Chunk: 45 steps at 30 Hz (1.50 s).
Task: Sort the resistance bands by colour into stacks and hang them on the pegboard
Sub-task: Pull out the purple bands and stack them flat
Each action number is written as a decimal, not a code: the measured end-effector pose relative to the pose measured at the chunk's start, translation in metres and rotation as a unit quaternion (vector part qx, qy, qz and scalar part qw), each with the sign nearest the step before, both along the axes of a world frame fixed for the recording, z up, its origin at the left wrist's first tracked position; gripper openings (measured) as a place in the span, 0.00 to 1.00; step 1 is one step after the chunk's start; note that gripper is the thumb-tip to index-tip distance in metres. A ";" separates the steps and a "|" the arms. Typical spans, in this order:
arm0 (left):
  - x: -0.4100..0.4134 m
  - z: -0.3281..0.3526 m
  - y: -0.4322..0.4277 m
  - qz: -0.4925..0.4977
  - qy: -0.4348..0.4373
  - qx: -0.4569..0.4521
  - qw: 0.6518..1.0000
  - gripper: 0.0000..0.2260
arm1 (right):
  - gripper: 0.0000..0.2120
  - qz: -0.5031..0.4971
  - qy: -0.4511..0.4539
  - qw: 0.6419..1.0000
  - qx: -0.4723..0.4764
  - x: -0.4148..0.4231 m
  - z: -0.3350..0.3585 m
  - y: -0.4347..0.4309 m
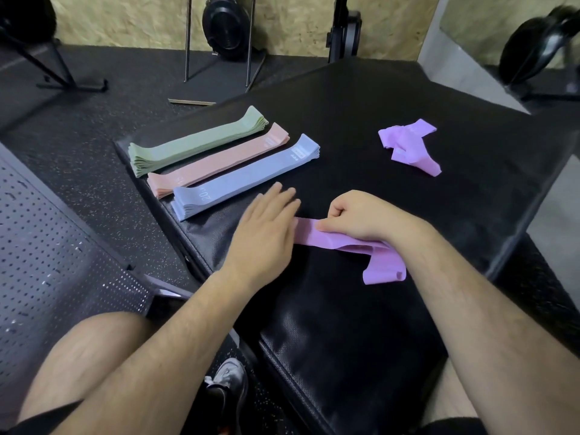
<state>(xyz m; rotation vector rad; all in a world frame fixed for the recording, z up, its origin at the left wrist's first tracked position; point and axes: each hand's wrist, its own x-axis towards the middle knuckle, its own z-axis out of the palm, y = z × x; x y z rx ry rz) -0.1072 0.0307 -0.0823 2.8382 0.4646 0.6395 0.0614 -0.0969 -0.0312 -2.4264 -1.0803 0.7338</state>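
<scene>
Three neat stacks of bands lie side by side on the black padded platform (361, 98): green (194, 142), pink (219, 160) and blue-grey (248, 177). A loose heap of purple bands (408, 146) lies at the far right. My right hand (357, 215) pinches a purple band (326, 238) near the front, its far end trailing under my wrist. My left hand (266, 227) lies flat with straight fingers on the band's left end, just right of the blue-grey stack.
A dark perforated pegboard (56, 246) lies on the floor at the left. Black stands and gym gear (226, 26) line the chipboard wall behind. My knees and a shoe (226, 384) are below the platform's front edge.
</scene>
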 end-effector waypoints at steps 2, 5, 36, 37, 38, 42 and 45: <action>0.006 -0.002 -0.004 -0.036 0.065 -0.053 0.996 0.20 | 0.15 0.004 -0.007 1.000 0.000 -0.002 0.001 0.000; 0.009 -0.005 -0.004 -0.027 0.123 -0.075 0.989 0.23 | 0.14 0.008 -0.013 1.000 0.001 -0.003 0.003 -0.003; 0.014 0.010 -0.017 0.019 0.112 -0.072 0.991 0.25 | 0.19 -0.064 0.023 0.998 -0.015 0.020 0.008 -0.063; 0.016 0.011 -0.022 0.016 0.093 -0.050 0.994 0.25 | 0.19 -0.060 0.004 0.998 -0.024 0.020 0.007 -0.062; 0.020 0.012 -0.029 0.002 0.071 -0.031 0.997 0.25 | 0.19 -0.059 -0.010 0.998 -0.033 0.021 0.006 -0.061; 0.040 0.010 -0.055 -0.076 0.056 -0.010 0.996 0.24 | 0.19 -0.049 -0.041 0.997 -0.047 0.019 0.007 -0.060; 0.048 0.001 -0.058 -0.085 0.118 -0.043 0.988 0.24 | 0.20 -0.038 -0.052 0.996 -0.061 0.015 0.013 -0.061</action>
